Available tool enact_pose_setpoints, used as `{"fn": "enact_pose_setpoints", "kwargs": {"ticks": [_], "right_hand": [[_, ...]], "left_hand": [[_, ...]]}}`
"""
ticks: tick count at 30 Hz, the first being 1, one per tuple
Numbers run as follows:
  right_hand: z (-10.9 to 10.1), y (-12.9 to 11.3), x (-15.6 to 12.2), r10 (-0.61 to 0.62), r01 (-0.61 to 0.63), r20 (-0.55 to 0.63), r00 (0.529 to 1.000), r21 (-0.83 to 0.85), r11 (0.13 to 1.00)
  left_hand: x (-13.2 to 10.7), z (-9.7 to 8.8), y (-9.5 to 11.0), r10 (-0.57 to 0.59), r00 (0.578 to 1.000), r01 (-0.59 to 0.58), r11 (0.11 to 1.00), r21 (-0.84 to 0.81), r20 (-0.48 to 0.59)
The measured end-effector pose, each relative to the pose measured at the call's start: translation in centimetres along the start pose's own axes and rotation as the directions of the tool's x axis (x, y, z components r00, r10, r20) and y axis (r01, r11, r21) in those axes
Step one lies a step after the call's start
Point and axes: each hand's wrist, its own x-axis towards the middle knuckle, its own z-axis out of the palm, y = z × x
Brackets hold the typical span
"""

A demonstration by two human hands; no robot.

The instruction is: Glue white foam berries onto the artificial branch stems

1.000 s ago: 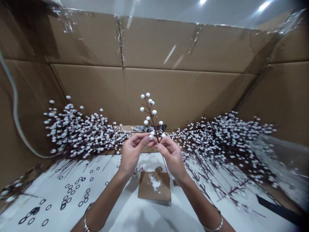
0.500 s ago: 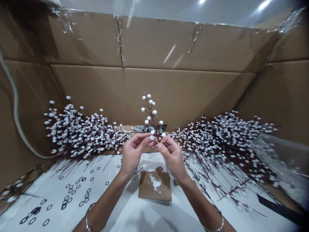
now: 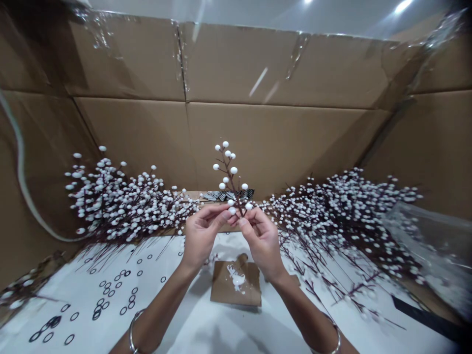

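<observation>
Head view — white-berried sprig (image 3: 234, 170) rises above the right hand's grip (image 3: 264, 242).

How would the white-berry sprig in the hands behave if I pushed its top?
The sprig is probably stiff rather than floppy: its brown stem rises without drooping. It is likely light, since fingertips alone seem to hold it. Its white balls may break off, as they sit on thin twigs.

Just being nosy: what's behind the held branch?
Behind the branch: the cardboard wall and, lower, some striped pieces. Whatever the left hand and right hand cover is hidden.
</observation>
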Motion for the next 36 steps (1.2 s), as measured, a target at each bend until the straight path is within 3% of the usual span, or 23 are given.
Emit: {"fn": "enact_pose_setpoints", "kwargs": {"ticks": [25, 36], "right_hand": [[0.26, -0.26, -0.16, 0.018, -0.018, -0.021, 1.0, -0.011, 1.0], [0.19, -0.27, 0.26, 0.021, -0.021, -0.009, 1.0, -0.001, 1.0]], "left_hand": [[-0.07, -0.11, 0.44, 0.029, 0.999, -0.03, 0.999, 0.024, 0.018], [-0.03, -0.16, 0.63, 0.045, 0.999, -0.048, 0.992, 0.118, 0.027]]}}
